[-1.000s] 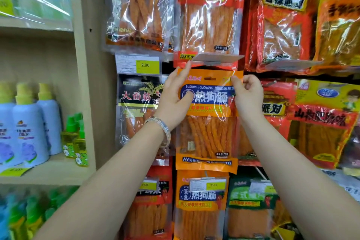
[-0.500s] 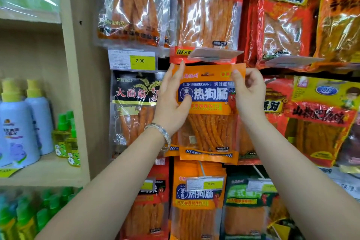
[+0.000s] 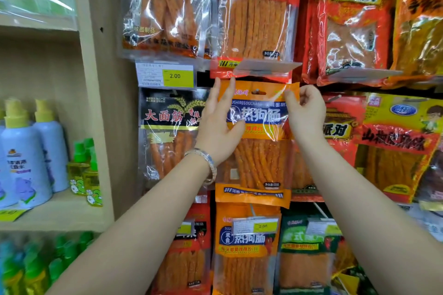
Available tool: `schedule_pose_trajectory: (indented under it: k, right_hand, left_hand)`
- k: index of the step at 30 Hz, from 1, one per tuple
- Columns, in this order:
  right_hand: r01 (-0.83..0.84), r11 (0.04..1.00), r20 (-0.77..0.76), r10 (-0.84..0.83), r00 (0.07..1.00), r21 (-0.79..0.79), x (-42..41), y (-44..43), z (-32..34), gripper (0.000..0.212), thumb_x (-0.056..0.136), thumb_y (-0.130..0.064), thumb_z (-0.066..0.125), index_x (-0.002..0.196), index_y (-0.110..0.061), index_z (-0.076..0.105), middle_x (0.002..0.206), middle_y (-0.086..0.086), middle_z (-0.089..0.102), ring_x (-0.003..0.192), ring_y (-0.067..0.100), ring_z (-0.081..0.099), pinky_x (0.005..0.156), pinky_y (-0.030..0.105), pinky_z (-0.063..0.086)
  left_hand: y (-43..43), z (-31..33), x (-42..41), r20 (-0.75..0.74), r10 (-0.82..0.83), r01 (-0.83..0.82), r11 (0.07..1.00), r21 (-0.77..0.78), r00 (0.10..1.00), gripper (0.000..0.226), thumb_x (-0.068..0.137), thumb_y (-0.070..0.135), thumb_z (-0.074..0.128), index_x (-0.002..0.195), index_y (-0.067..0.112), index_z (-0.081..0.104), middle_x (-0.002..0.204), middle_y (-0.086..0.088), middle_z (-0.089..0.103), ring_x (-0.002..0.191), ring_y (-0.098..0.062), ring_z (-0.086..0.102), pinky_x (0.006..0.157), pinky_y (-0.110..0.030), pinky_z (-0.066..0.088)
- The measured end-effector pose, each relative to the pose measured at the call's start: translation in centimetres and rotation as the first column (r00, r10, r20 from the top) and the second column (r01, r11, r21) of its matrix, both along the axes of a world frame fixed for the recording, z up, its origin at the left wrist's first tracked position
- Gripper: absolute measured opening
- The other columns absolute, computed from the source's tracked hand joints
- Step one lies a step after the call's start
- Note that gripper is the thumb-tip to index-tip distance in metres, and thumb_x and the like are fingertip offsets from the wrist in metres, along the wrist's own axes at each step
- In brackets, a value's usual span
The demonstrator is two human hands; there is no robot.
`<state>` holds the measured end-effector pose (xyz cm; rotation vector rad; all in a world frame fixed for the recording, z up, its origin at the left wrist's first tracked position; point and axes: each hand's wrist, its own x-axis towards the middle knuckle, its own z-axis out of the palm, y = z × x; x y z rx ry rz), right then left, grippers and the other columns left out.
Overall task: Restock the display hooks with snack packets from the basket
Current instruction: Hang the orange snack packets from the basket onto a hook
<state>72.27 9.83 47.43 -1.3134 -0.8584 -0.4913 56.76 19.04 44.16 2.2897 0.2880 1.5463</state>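
Hanging spot: the orange packet (image 3: pixel 259 127) stood upright against the display, in the column between a black packet (image 3: pixel 167 132) and red packets on its right.
Top edge: it sat just under a clear tag holder (image 3: pixel 266 67); a small grey shape showed in the header hole (image 3: pixel 257 92), but whether the packet sat on a hook could not be told.
Left hand (image 3: pixel 215 124): its fingers lay straight and pointed up along the packet's left edge, with the thumb across the printed front.
Right hand (image 3: pixel 305 115): it pinched the packet's top right corner between the thumb and curled fingers.
Hands together: the 2 hands were apart, 1 on each side of the packet's header.
Wrist: a silver bracelet (image 3: pixel 206 160) circled the left wrist.
Above: a red packet (image 3: pixel 254 19) of orange sticks hung directly over it.
Below: a second orange packet (image 3: pixel 247 258) of the same print hung beneath, partly covered by a price label.
Price tag (image 3: pixel 167 76): its yellow panel read 2.00, above the black packet.
Wooden shelf (image 3: pixel 60 211): to the left, it carried blue spray bottles (image 3: pixel 26 163) and small green bottles (image 3: pixel 84 170).
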Motion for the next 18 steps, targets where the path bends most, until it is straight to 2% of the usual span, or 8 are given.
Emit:
schedule_pose_trajectory:
  k: [2,4,6,8,10,12,15,18]
  right_hand:
    - [0.042,0.999,0.041,-0.042,0.998,0.001,-0.1,0.2,-1.3,0.018,0.091,-0.027,0.060,0.079,-0.018,0.048,0.066,-0.011,0.039,0.061,0.008,0.037,0.059,0.027,0.026]
    - [0.049,0.999,0.072,-0.048,0.996,-0.010,-0.3,0.3,-3.3,0.014,0.090,-0.028,0.062,0.101,-0.025,0.054,0.084,-0.011,0.048,0.068,0.003,0.045,0.064,0.023,0.035]
    - [0.131,0.989,0.161,-0.120,0.980,-0.065,-0.2,0.5,-5.8,0.054,0.087,-0.025,0.066,0.135,-0.014,0.043,0.115,0.002,0.050,0.094,0.009,0.050,0.085,0.020,0.040]
    - [0.303,0.948,0.359,-0.250,0.899,-0.099,0.2,0.6,-8.3,0.067,0.086,-0.024,0.064,0.144,-0.007,0.033,0.137,0.016,0.043,0.125,0.023,0.039,0.104,0.030,0.029]
    - [0.406,0.907,0.560,-0.279,0.780,-0.113,0.4,0.8,-10.5,0.057,0.087,-0.022,0.063,0.139,-0.009,0.043,0.142,0.018,0.043,0.131,0.031,0.038,0.105,0.043,0.033]
    - [0.428,0.883,0.661,-0.205,0.721,-0.193,0.9,1.2,-12.2,0.049,0.087,-0.021,0.066,0.133,-0.011,0.053,0.142,0.016,0.045,0.131,0.035,0.042,0.099,0.049,0.041]
    - [0.463,0.819,0.692,-0.117,0.713,-0.338,1.8,2.1,-13.3,0.053,0.086,-0.025,0.066,0.135,-0.013,0.050,0.146,0.014,0.041,0.135,0.034,0.039,0.097,0.049,0.042]
    - [0.463,0.776,0.686,-0.055,0.725,-0.428,2.7,3.4,-12.6,0.058,0.086,-0.025,0.067,0.138,-0.013,0.046,0.147,0.014,0.040,0.136,0.034,0.038,0.097,0.048,0.044]
  left_hand:
    - [0.4,-1.8,0.7,-0.105,0.078,-0.076,0.997,0.021,0.991,0.080,0.085,0.028,0.052,0.146,0.043,0.002,0.157,0.010,-0.011,0.144,-0.011,-0.009,0.115,-0.039,0.010]
    - [0.9,-4.1,1.1,-0.209,0.175,-0.164,0.984,0.071,0.962,0.079,0.087,0.029,0.052,0.148,0.039,0.003,0.152,0.014,-0.024,0.140,-0.009,-0.024,0.115,-0.043,0.002]
    - [1.1,-6.4,1.3,-0.267,0.260,-0.233,0.964,0.130,0.928,0.078,0.087,0.030,0.051,0.149,0.034,0.004,0.148,0.015,-0.034,0.135,-0.008,-0.035,0.114,-0.042,-0.004]
    - [1.0,-8.3,1.5,-0.299,0.329,-0.280,0.940,0.196,0.896,0.080,0.086,0.032,0.049,0.150,0.030,0.000,0.146,0.013,-0.038,0.133,-0.009,-0.038,0.113,-0.038,-0.010]
    - [0.9,-9.7,1.8,-0.340,0.385,-0.315,0.918,0.243,0.858,0.082,0.087,0.034,0.047,0.150,0.025,-0.005,0.145,0.009,-0.038,0.134,-0.011,-0.037,0.114,-0.036,-0.012]
    - [0.9,-10.6,2.2,-0.388,0.447,-0.362,0.891,0.274,0.806,0.086,0.086,0.035,0.048,0.150,0.018,-0.007,0.143,0.005,-0.040,0.134,-0.015,-0.034,0.115,-0.036,-0.011]
    - [1.7,-10.2,2.8,-0.430,0.487,-0.404,0.873,0.274,0.760,0.088,0.084,0.037,0.049,0.150,0.012,-0.004,0.149,-0.003,-0.032,0.143,-0.020,-0.020,0.116,-0.034,-0.004]
    - [2.8,-8.3,3.5,-0.464,0.475,-0.412,0.880,0.237,0.748,0.086,0.084,0.041,0.051,0.150,0.010,0.004,0.157,-0.010,-0.013,0.145,-0.022,0.000,0.115,-0.036,0.014]
